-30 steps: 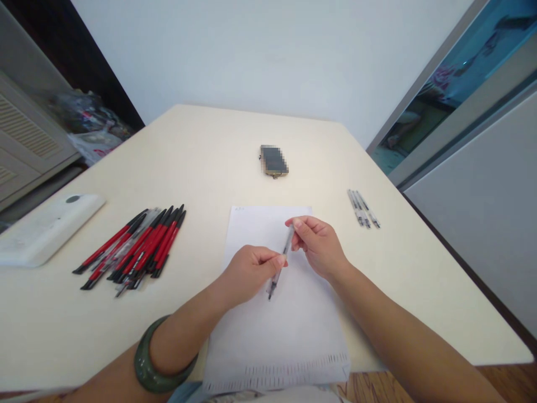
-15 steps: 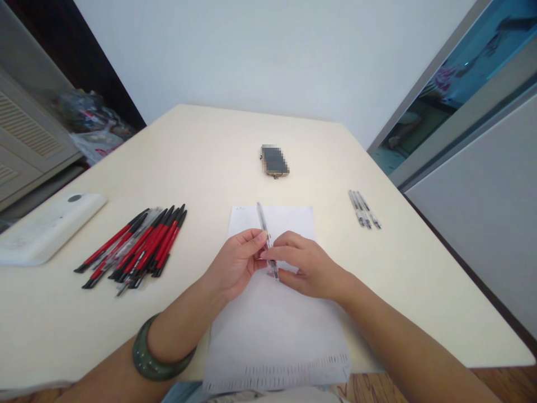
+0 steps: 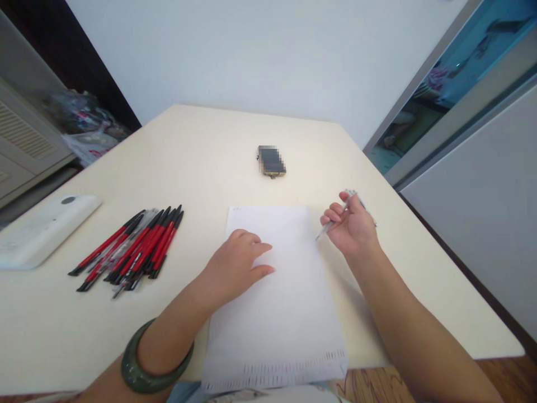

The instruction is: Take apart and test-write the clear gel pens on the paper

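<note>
My right hand (image 3: 351, 228) grips a clear pen (image 3: 331, 224) above the table to the right of a white sheet of paper (image 3: 274, 302), the pen's tip pointing down-left towards the sheet's edge. The hand covers most of a small group of clear pens (image 3: 369, 215) lying on the table behind it. My left hand (image 3: 237, 267) rests on the upper left part of the sheet with fingers loosely curled and nothing in it; a green bangle (image 3: 145, 366) circles that wrist.
A pile of red-and-black pens (image 3: 134, 249) lies on the cream table (image 3: 201, 162) at the left. A white device (image 3: 37, 229) sits at the far left edge, and a blurred phone (image 3: 271, 161) lies beyond the paper. Bags and a grey unit stand past the left edge.
Both hands held the clear pen over the paper; now my left hand has let go and rests on the sheet, while my right hand has carried the pen to the right.
</note>
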The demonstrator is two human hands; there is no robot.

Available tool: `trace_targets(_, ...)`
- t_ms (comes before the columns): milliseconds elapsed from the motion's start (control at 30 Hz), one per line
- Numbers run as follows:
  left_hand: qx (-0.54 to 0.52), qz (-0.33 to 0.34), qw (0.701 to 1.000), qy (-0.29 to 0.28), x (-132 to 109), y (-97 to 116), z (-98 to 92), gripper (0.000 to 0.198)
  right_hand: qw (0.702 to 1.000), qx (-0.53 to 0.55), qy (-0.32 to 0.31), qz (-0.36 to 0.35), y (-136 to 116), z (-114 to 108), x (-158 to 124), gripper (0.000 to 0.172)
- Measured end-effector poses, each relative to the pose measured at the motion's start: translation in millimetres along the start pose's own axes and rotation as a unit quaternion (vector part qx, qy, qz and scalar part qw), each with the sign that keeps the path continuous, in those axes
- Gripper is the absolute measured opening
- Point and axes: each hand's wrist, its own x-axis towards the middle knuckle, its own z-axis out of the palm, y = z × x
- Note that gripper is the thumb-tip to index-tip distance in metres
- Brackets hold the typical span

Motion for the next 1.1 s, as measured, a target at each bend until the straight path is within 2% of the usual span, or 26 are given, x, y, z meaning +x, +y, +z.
trace_targets(100, 0.061, -0.021, 0.995, -0.073, -3.8, -10.6, -2.1, 0.082, 0.999, 0.022, -0.001, 0.050, -4.0, -6.4, 1.3, 0.042)
trace_targets(200, 0.076, -0.030, 0.989, -0.124, -6.1, -12.7, -1.8, 0.096, 0.998, 0.017, -0.001, 0.067, -3.5, -10.7, 3.3, 0.048)
trace_targets(467, 0.088, -0.035, 0.985, -0.144, -4.5, -5.7, -3.0, 0.096, 0.995, 0.033, -0.016, 0.097, -4.5, -16.1, 7.1, 0.032)
trace_targets(600, 0.090, -0.032, 0.985, -0.141, -5.0, -5.6, -2.5, 0.095, 0.994, 0.038, -0.006, 0.100, -3.4, -13.3, 6.1, 0.035)
trace_targets(700, 0.089, -0.032, 0.986, -0.137, -5.6, -6.1, -0.9, 0.096, 0.996, 0.024, 0.020, 0.088, -0.1, -11.4, 7.8, 0.040)
trace_targets(900, 0.083, -0.035, 0.987, -0.134, -4.5, -6.6, 1.5, 0.096, 0.999, -0.012, 0.011, 0.052, 8.7, -12.3, 12.6, 0.025)
trace_targets(1100, 0.080, -0.041, 0.987, -0.131, -4.9, 1.1, -2.0, 0.096, 0.992, -0.072, -0.033, 0.098, 21.9, -7.0, 10.3, 0.048)
